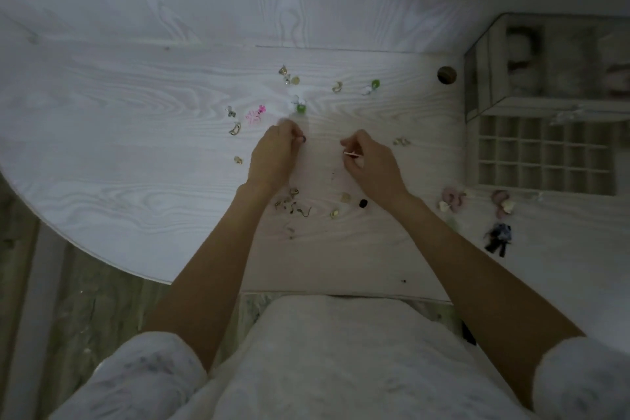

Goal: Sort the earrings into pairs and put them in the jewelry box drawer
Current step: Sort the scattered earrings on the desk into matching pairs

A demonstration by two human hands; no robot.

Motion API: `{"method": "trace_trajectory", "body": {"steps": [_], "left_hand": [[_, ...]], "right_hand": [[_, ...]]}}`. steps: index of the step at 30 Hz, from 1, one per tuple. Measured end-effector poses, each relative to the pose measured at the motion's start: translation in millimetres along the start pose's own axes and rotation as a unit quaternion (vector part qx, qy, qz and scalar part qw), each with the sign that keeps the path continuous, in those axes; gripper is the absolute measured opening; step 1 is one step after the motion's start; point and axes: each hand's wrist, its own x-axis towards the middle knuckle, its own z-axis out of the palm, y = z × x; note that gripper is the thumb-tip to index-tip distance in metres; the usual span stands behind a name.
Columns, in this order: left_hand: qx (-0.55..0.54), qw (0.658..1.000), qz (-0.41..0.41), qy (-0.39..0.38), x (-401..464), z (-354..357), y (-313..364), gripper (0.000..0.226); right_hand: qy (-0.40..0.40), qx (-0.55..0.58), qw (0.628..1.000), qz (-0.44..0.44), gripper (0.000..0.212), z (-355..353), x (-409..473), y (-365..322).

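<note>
we log the left hand (272,153) with fingers curled, pinching a small dark earring (303,139) at its fingertips, just above the table (136,119). the right hand (370,160) is curled too, and pinches a thin pale stick-like piece (353,154) between thumb and fingers; we cannot tell what kind of earring it is. the two hands sit near each other, apart, at the centre of the view.

outward from the grips: at 12 o'clock of the left hand, a green-and-white earring (299,105); at 1 o'clock, further out, a matching green-and-white one (372,87) and a small gold piece (337,87). at 11 o'clock lies a pink earring (255,114), with a clear one (230,111) and a gold curved one (235,128) beside it toward 9 o'clock. at 12 o'clock, further up, is a small cluster of pale pieces (288,76). a little gold stud (238,159) lies at 9 o'clock of the left hand. between the wrists, at 6 o'clock, we note a tangle of dull hook earrings (293,203) and a small black bead (363,203).

at 3 o'clock of the right hand stands the jewelry box (487,54), its drawer (545,153) pulled out, gridded into small compartments; contents too dim to read. just below the drawer, at 4 o'clock, lie two pink floral earrings (451,199) (503,203), apart from each other, and a dark blue tasselled one (499,237).
</note>
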Motion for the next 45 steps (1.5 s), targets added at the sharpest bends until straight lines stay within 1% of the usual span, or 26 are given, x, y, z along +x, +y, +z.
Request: {"method": "trace_trajectory", "body": {"steps": [2, 5, 7, 9, 12, 14, 17, 20, 23, 26, 28, 29, 31, 32, 34, 36, 37, 39, 41, 45], "left_hand": [[-0.073, 0.997, 0.025, 0.002, -11, 0, 17, 0.007], [-0.171, 0.983, 0.06, 0.01, -38, 6, 52, 0.008], [-0.201, 0.977, 0.07, -0.02, -61, 19, 75, 0.01], [-0.198, 0.975, 0.08, -0.057, -83, 39, 94, 0.01], [-0.167, 0.977, 0.075, -0.106, -112, 67, 115, 0.016], [-0.13, 0.98, 0.08, -0.128, -128, 83, 126, 0.02], [-0.081, 0.984, 0.095, -0.123, -141, 100, 135, 0.016], [-0.064, 0.986, 0.112, -0.107, -148, 114, 146, 0.013], [-0.046, 0.986, 0.131, -0.095, -152, 125, 155, 0.015], [-0.056, 0.987, 0.117, -0.094, -156, 131, 160, 0.019], [-0.053, 0.987, 0.109, -0.102, -160, 133, 163, 0.026], [-0.046, 0.988, 0.105, -0.105, -163, 132, 164, 0.031], [-0.025, 0.99, 0.095, -0.104, -168, 131, 164, 0.039], [-0.014, 0.991, 0.092, -0.098, -170, 130, 163, 0.042], [0.001, 0.993, 0.085, -0.085, -175, 131, 162, 0.043], [-0.011, 0.994, 0.078, -0.075, -178, 132, 162, 0.039], [-0.023, 0.994, 0.075, -0.072, -178, 133, 161, 0.036], [-0.034, 0.994, 0.072, -0.071, -179, 137, 164, 0.031], [-0.041, 0.995, 0.063, -0.069, -180, 141, 170, 0.031], [-0.06, 0.995, 0.03, -0.067, -180, 150, 185, 0.043]], "right_hand": [[0.019, 0.053, 0.998, 0.008, 0.007, -8, -13, -5], [0.048, 0.124, 0.991, 0.029, 0.008, -24, -43, -5], [0.063, 0.157, 0.984, 0.057, 0.012, -35, -69, 3], [0.062, 0.162, 0.981, 0.089, 0.01, -46, -98, 15], [0.063, 0.115, 0.981, 0.141, 0.008, -60, -139, 40], [0.07, 0.056, 0.981, 0.172, 0.01, -67, -165, 58], [0.08, -0.049, 0.974, 0.208, 0.019, -75, -191, 81], [0.076, -0.081, 0.966, 0.233, 0.027, -83, -205, 96], [0.074, -0.102, 0.963, 0.237, 0.032, -88, -209, 105], [0.076, -0.12, 0.96, 0.243, 0.039, -92, -213, 110], [0.08, -0.139, 0.956, 0.244, 0.038, -94, -218, 114], [0.091, -0.146, 0.957, 0.233, 0.035, -95, -220, 116], [0.115, -0.152, 0.964, 0.182, 0.031, -94, -223, 118], [0.115, -0.152, 0.969, 0.156, 0.032, -93, -224, 118], [0.09, -0.145, 0.976, 0.132, 0.036, -89, -226, 119], [0.06, -0.129, 0.98, 0.136, 0.04, -84, -227, 119], [0.058, -0.121, 0.981, 0.14, 0.039, -82, -226, 119], [0.069, -0.105, 0.982, 0.144, 0.036, -78, -223, 115], [0.078, -0.082, 0.982, 0.149, 0.034, -74, -218, 110], [0.089, -0.018, 0.982, 0.165, 0.035, -69, -210, 103]]}}
